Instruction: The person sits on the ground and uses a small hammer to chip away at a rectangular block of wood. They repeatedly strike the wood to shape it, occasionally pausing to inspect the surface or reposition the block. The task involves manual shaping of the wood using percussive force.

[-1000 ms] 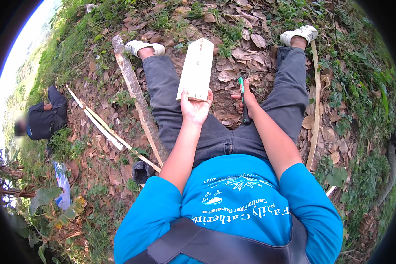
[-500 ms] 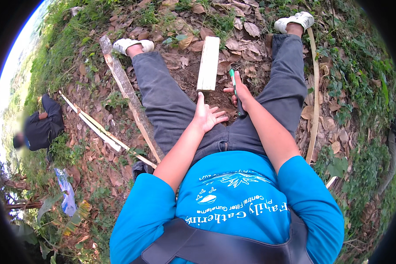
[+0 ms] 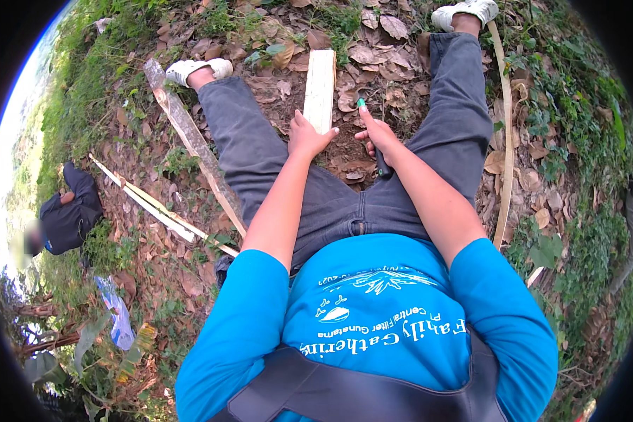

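Note:
Between my legs a pale, squared wooden block (image 3: 319,88) points away from me over dry leaves. My left hand (image 3: 307,135) is closed around its near end, fingers along the left side and thumb across to the right. To the right of the block, my right hand (image 3: 378,135) grips a hand tool with a green and black handle (image 3: 382,163). Its green tip pokes out above the fingers and its black end below. I cannot make out what kind of tool it is. The tool and the block are apart.
A barked pole (image 3: 190,130) lies along my left leg, and split strips (image 3: 148,200) lie farther left. A long pale strip (image 3: 505,133) runs beside my right leg. A person in dark clothes (image 3: 70,211) and a plastic bag (image 3: 116,316) are at the left.
My left hand has moved forward from an open position below the block and closed on its near end. The tool has stayed in my right hand, which has shifted slightly.

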Demonstrator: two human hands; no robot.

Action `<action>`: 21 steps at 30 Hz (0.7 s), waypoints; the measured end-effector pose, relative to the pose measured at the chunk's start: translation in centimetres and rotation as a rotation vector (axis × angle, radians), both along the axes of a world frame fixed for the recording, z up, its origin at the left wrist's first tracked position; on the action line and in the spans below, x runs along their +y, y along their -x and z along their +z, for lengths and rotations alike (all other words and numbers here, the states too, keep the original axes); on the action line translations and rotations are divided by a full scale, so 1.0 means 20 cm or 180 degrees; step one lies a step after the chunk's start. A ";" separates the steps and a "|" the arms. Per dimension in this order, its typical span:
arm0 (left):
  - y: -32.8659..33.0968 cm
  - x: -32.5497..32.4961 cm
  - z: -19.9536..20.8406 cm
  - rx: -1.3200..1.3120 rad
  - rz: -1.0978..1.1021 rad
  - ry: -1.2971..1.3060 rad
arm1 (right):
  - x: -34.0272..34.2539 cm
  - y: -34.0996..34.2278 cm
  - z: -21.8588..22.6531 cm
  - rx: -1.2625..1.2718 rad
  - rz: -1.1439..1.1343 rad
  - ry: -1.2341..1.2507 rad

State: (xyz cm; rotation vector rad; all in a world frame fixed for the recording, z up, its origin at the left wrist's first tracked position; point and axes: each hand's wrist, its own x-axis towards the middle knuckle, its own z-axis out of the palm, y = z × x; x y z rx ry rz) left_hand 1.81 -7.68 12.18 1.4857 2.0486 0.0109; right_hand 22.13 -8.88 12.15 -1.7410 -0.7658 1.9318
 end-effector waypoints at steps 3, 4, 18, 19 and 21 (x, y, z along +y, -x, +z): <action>0.01 -0.02 -0.06 0.0116 0.0031 -0.0010 | 0.00 0.01 -0.01 -0.0055 0.0047 0.0020; 0.02 -0.02 -0.10 0.0009 0.0054 0.0039 | -0.01 0.01 -0.02 -0.0065 0.0045 0.0057; 0.23 0.06 -0.38 -0.1157 0.0568 0.0141 | 0.02 0.07 -0.05 -0.0155 0.0066 0.0231; 0.22 0.06 -0.35 -0.0917 0.0656 0.0157 | 0.01 0.07 -0.05 -0.0166 0.0055 0.0228; 0.15 0.09 -0.24 -0.0452 0.0785 0.0216 | 0.01 0.04 -0.09 -0.0171 -0.0009 0.0244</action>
